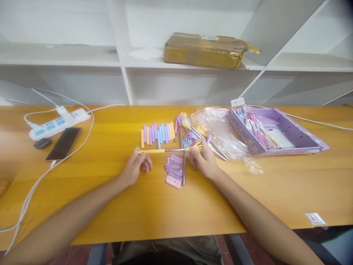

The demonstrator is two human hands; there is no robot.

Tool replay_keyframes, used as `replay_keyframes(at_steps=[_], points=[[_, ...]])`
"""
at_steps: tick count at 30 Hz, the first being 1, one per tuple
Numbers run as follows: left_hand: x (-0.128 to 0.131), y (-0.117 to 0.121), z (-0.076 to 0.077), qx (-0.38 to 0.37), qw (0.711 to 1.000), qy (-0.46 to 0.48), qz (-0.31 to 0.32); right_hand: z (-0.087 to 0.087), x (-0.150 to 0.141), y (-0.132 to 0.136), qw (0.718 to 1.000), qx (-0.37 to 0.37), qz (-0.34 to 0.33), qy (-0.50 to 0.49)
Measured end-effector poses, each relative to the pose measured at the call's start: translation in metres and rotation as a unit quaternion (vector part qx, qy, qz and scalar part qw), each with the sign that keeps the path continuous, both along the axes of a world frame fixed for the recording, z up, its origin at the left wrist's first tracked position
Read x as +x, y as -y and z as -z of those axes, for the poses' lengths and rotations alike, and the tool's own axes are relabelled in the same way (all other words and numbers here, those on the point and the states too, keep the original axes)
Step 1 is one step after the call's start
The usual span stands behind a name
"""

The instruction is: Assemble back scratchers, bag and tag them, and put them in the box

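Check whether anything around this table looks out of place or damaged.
The tape-wrapped parcel on the shelf looks scruffy: it is crumpled at the right end, with a loose flap sticking out. On the table, the small printed cards lie askew, overlapping unevenly.

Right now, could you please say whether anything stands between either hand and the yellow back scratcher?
Nothing visible does: the left hand holds its yellow handle, and the right hand holds its hand-shaped head.

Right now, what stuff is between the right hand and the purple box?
The head view shows crumpled clear plastic and the ends of metal rods between the right hand and the purple box.
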State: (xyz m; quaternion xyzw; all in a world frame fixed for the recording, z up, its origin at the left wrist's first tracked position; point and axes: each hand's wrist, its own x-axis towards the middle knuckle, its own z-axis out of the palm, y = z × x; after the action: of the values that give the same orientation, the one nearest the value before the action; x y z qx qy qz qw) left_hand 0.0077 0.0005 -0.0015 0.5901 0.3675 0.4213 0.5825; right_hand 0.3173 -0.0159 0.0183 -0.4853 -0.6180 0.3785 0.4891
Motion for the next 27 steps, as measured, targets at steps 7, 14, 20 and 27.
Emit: replay_keyframes(at_steps=[7,14,20,27], points=[[0.0,0.001,0.0,0.007,1.0,-0.015,0.009,0.0,0.001,0.002,1.0,-0.019,-0.002,0.024],[0.001,0.007,-0.007,0.034,0.999,-0.006,0.029,-0.008,0.005,0.004,0.999,-0.025,-0.013,0.022],[0.009,-0.002,-0.082,0.173,0.977,0.111,-0.051,-0.079,0.008,-0.004,0.997,0.035,-0.056,0.04],[-0.009,-0.005,-0.205,0.344,0.925,0.059,-0.15,-0.191,0.011,0.004,0.937,0.188,0.009,0.293]])
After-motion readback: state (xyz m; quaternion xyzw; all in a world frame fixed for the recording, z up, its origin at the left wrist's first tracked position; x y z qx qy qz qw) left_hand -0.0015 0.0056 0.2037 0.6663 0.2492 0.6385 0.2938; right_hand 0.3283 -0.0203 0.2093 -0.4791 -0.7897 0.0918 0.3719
